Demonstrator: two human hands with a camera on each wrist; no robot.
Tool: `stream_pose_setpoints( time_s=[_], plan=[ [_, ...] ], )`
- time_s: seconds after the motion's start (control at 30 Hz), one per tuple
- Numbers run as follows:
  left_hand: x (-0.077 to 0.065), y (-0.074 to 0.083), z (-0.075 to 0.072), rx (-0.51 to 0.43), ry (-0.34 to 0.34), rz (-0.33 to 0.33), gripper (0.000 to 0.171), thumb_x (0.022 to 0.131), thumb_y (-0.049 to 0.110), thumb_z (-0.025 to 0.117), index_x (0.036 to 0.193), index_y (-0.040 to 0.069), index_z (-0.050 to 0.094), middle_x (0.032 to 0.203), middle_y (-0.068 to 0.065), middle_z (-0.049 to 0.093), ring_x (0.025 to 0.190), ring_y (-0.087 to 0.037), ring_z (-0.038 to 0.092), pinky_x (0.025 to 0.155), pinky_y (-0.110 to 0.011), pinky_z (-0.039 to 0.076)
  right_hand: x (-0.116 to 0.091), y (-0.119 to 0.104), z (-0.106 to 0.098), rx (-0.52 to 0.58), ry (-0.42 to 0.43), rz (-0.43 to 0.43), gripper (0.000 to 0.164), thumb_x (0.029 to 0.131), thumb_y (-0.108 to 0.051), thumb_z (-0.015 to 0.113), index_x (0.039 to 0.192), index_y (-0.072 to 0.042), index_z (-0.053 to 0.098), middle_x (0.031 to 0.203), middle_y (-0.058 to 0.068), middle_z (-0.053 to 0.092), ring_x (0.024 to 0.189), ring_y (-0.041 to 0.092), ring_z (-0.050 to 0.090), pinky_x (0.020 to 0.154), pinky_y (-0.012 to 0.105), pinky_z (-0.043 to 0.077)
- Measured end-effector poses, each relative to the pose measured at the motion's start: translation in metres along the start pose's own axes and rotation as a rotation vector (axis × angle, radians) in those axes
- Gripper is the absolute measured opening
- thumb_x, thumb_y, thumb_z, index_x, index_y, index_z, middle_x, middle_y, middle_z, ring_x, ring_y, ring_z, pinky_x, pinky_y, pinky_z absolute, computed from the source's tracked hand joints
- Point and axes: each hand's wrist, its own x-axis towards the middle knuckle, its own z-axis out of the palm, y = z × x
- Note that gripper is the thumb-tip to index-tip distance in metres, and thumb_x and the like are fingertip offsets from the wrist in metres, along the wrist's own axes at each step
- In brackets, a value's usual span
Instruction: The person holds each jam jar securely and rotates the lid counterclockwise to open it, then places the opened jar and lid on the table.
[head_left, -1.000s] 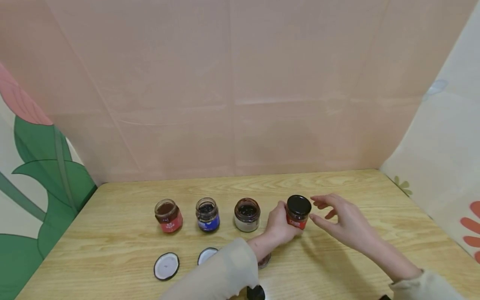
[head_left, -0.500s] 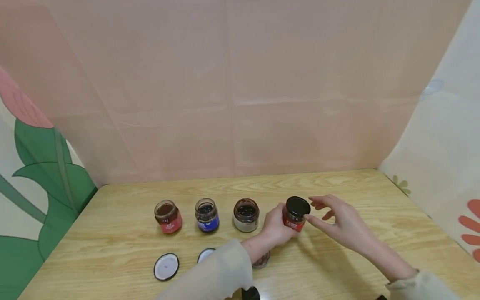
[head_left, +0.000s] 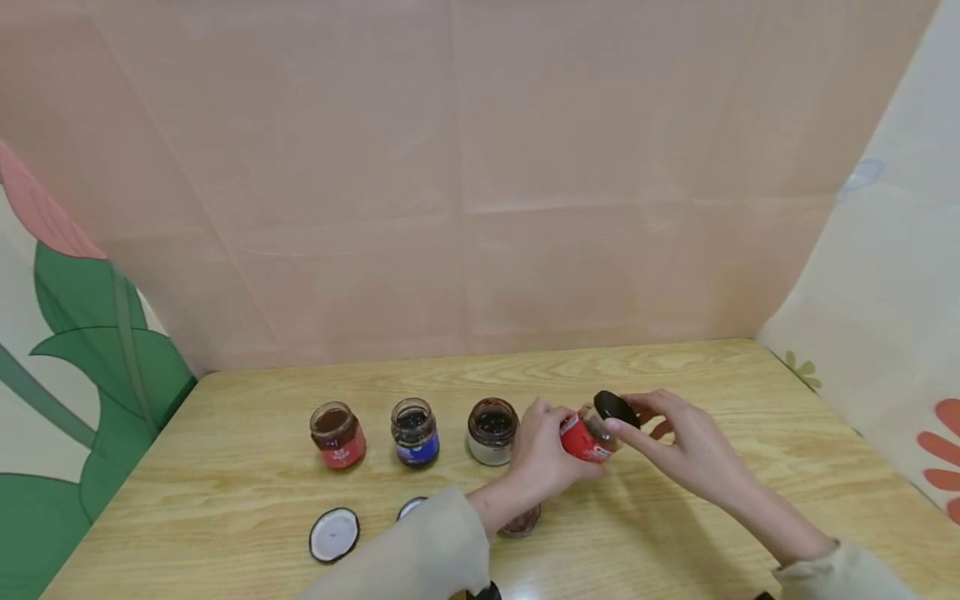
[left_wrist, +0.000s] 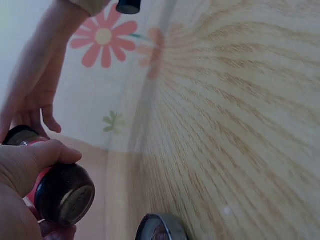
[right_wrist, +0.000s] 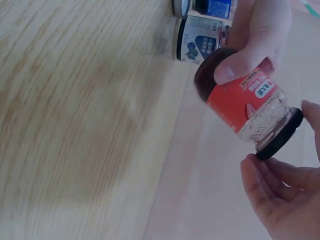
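My left hand (head_left: 543,454) grips the body of a red-labelled glass jar (head_left: 585,440), which leans with its top toward the right. Dark contents fill its base, and bare glass shows near the neck in the right wrist view. A black lid (right_wrist: 281,134) sits on the jar's mouth. My right hand (head_left: 693,437) pinches that lid by its rim, thumb on one side and fingertips on the other. In the left wrist view the jar's dark bottom (left_wrist: 65,192) faces the camera, raised off the table.
Three uncapped jars stand in a row to the left: one with a pink label (head_left: 341,446), one blue (head_left: 416,442), one whitish (head_left: 492,446). In front lie upturned lids, including a white-lined lid (head_left: 334,535); my left sleeve (head_left: 412,554) partly covers another. A cloth backdrop (head_left: 450,250) rises behind the table.
The jar has tipped from nearly upright to leaning right as my left hand turned. My right hand has come from beside the jar to hold its lid.
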Motion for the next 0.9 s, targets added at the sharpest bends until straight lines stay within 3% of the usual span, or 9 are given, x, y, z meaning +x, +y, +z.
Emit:
stream_pose_setpoints(
  time_s=[0.23, 0.37, 0.53, 0.73, 0.9],
  plan=[
    [-0.005, -0.001, -0.006, 0.163, 0.075, 0.141, 0.054, 0.054, 0.039, 0.09, 0.098, 0.019, 0.066, 0.089, 0.011, 0.046, 0.079, -0.002, 0.045, 0.062, -0.013, 0.036, 0.0, -0.002, 0.0, 0.009, -0.066, 0.139, 0.033, 0.091, -0.031, 0.066, 0.113, -0.007, 0.067, 0.098, 0.006, 0.07, 0.076, 0.008, 0.061, 0.063, 0.023, 0.051],
    [-0.005, -0.003, -0.008, 0.18, 0.099, 0.188, 0.056, 0.053, 0.04, 0.091, 0.096, 0.02, 0.06, 0.092, 0.01, 0.045, 0.08, -0.002, 0.045, 0.063, -0.013, 0.037, 0.003, -0.002, 0.0, 0.004, -0.107, 0.242, 0.035, 0.092, -0.041, 0.061, 0.108, -0.011, 0.068, 0.086, 0.0, 0.069, 0.073, 0.01, 0.06, 0.058, 0.024, 0.047],
    [-0.003, -0.005, -0.01, 0.185, 0.111, 0.203, 0.06, 0.053, 0.039, 0.092, 0.097, 0.02, 0.056, 0.095, 0.009, 0.047, 0.083, -0.004, 0.047, 0.066, -0.015, 0.041, 0.004, -0.003, 0.001, -0.014, -0.142, 0.326, 0.036, 0.091, -0.047, 0.06, 0.098, -0.013, 0.069, 0.075, -0.004, 0.066, 0.069, 0.008, 0.057, 0.057, 0.025, 0.043],
    [-0.003, -0.005, -0.012, 0.199, 0.075, 0.203, 0.057, 0.056, 0.036, 0.092, 0.096, 0.02, 0.054, 0.096, 0.009, 0.047, 0.085, -0.005, 0.047, 0.067, -0.016, 0.043, 0.004, -0.004, 0.001, 0.019, -0.16, 0.397, 0.039, 0.09, -0.051, 0.059, 0.093, -0.013, 0.068, 0.072, -0.003, 0.066, 0.062, 0.01, 0.058, 0.054, 0.026, 0.046],
    [-0.005, -0.003, -0.013, 0.211, 0.059, 0.199, 0.056, 0.056, 0.036, 0.092, 0.095, 0.02, 0.054, 0.094, 0.01, 0.047, 0.082, -0.003, 0.046, 0.065, -0.015, 0.042, 0.004, -0.004, 0.001, 0.056, -0.177, 0.407, 0.039, 0.09, -0.049, 0.06, 0.092, -0.011, 0.067, 0.07, -0.002, 0.066, 0.058, 0.013, 0.059, 0.053, 0.026, 0.047]
  ],
)
